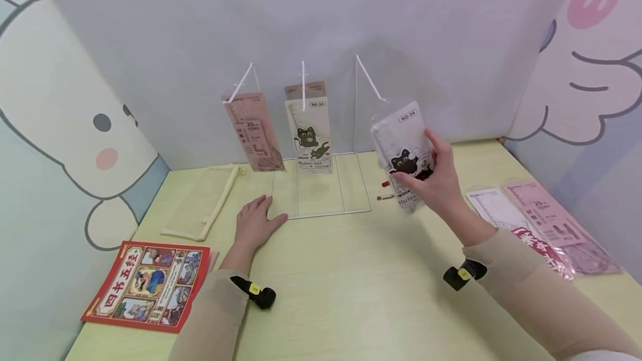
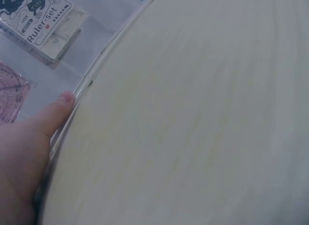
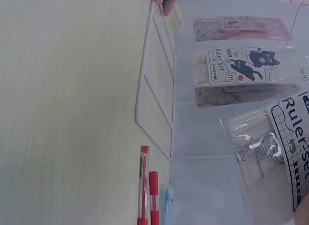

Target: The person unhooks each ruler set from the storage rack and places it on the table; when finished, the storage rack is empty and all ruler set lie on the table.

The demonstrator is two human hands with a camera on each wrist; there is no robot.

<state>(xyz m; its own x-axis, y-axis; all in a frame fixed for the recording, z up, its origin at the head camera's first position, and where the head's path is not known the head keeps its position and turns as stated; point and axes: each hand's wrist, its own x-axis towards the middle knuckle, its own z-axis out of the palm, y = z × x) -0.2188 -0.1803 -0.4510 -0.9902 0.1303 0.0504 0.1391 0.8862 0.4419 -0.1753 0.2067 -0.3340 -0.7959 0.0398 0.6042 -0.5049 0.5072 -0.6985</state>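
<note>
My right hand point(image 1: 443, 183) pinches a ruler set pack point(image 1: 398, 137) printed with a black cat, thumb on its front. The pack tilts just under the tip of the right hook of a white wire display rack point(image 1: 331, 214); I cannot tell whether it hangs on the hook. In the right wrist view the same pack point(image 3: 258, 152) shows clear rulers inside. My left hand point(image 1: 257, 222) rests on the front left corner of the rack's base, its thumb point(image 2: 60, 106) against the wire. A second cat ruler set point(image 1: 307, 132) hangs on the middle hook, a pink ruler pack point(image 1: 253, 132) on the left one.
Red pens point(image 3: 154, 196) lie beside the rack's right side. At the right are a white pack point(image 1: 494, 208) and a pink pack point(image 1: 541, 210). A cream-edged mesh pouch point(image 1: 200, 205) and a red-bordered book point(image 1: 150, 286) lie at the left.
</note>
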